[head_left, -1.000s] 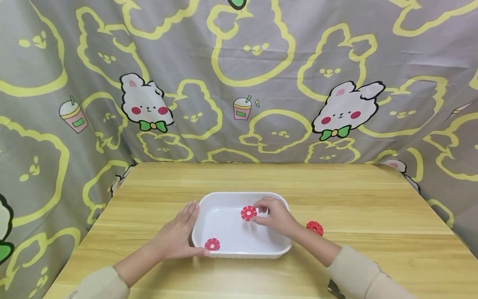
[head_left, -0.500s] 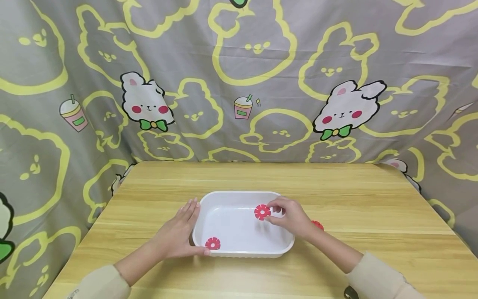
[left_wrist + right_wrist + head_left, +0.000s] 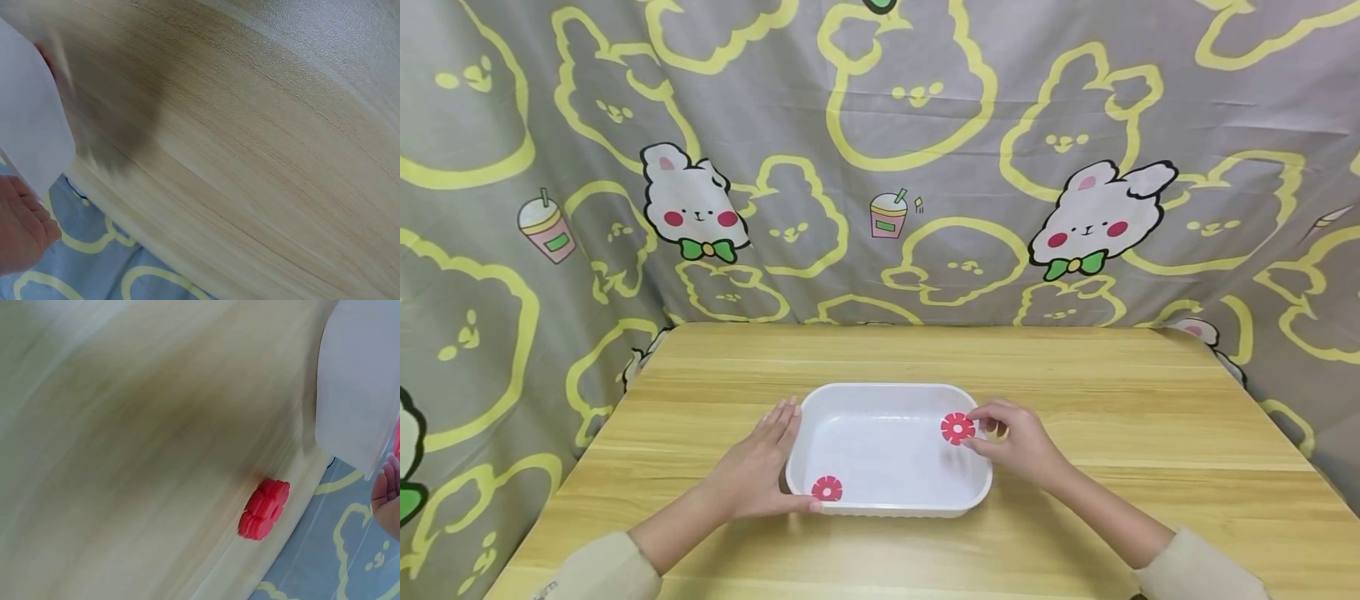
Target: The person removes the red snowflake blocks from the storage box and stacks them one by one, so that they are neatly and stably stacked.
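Observation:
A white plastic basin [image 3: 887, 507] stands on the table. My left hand [image 3: 752, 475] rests against its left end, fingers extended along the outer wall and thumb on the front rim. A red notched snowflake disc [image 3: 827, 489] lies in the basin's front left corner. Between thumb and fingertips, my right hand [image 3: 1011, 437] pinches a second red snowflake disc [image 3: 958, 429] over the basin's right end. In the right wrist view, a small stack of red snowflake discs [image 3: 265, 509] sits on the table beside the basin; my forearm hides it in the head view.
The wooden table [image 3: 880, 354] reaches back to a grey curtain [image 3: 850, 283] printed with yellow outlines and white rabbits. The curtain also hangs along both sides.
My right hand has moved rightward with its pinched snowflake disc, from over the middle of the basin to its right end. The left hand and the disc in the corner stay put.

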Demonstrator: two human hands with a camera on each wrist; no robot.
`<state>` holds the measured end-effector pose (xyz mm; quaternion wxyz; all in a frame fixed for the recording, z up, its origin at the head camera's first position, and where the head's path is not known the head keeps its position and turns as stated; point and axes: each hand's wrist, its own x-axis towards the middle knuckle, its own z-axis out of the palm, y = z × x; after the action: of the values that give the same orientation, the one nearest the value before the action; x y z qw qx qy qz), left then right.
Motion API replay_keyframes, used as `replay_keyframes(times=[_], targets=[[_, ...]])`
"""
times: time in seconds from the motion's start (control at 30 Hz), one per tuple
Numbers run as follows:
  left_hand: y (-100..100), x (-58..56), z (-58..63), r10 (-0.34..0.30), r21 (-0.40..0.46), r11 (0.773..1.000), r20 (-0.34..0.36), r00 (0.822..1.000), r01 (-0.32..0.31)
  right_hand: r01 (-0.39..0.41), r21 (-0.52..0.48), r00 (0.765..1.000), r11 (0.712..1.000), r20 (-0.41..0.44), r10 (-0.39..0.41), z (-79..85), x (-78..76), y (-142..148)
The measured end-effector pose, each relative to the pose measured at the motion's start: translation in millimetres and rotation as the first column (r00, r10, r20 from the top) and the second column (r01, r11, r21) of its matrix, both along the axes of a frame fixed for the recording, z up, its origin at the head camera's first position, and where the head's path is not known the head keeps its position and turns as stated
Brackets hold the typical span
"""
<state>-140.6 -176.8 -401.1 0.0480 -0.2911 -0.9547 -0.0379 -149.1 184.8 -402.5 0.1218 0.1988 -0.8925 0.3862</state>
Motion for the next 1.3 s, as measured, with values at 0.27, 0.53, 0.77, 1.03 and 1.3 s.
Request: replay_keyframes(times=[0.27, 0.53, 0.77, 1.03, 1.3], targets=[[0, 0.3, -0.2, 0.004, 0.001, 1.0, -0.001, 1.0, -0.004, 0.022, -0.017, 0.996, 1.0, -0.091, -0.024, -6.2, 7.0, 13], [0, 0.2, -1.6, 0.003, -0.002, 1.0, -0.001, 1.0, -0.003, 0.089, -0.039, 0.99, 0.995, -0.111, -0.093, -7.6, 18.9, 31], [-1, 0.0, -2.4, 0.006, -0.001, 1.0, -0.001, 1.0, -0.006, 0.137, -0.033, 0.976, 0.99, -0.164, -0.141, -15.3, 25.5, 49], [-1, -0.1, -2.4, 0.011, -0.002, 1.0, -0.001, 1.0, -0.011, 0.207, -0.05, 0.969, 0.977, -0.128, -0.212, -27.5, 33.7, 66], [-1, 0.7, -1.5, 0.01, -0.002, 1.0, 0.0, 1.0, -0.01, 0.285, -0.023, 0.958, 0.958, -0.015, -0.286, -38.8, 39.2, 74]])
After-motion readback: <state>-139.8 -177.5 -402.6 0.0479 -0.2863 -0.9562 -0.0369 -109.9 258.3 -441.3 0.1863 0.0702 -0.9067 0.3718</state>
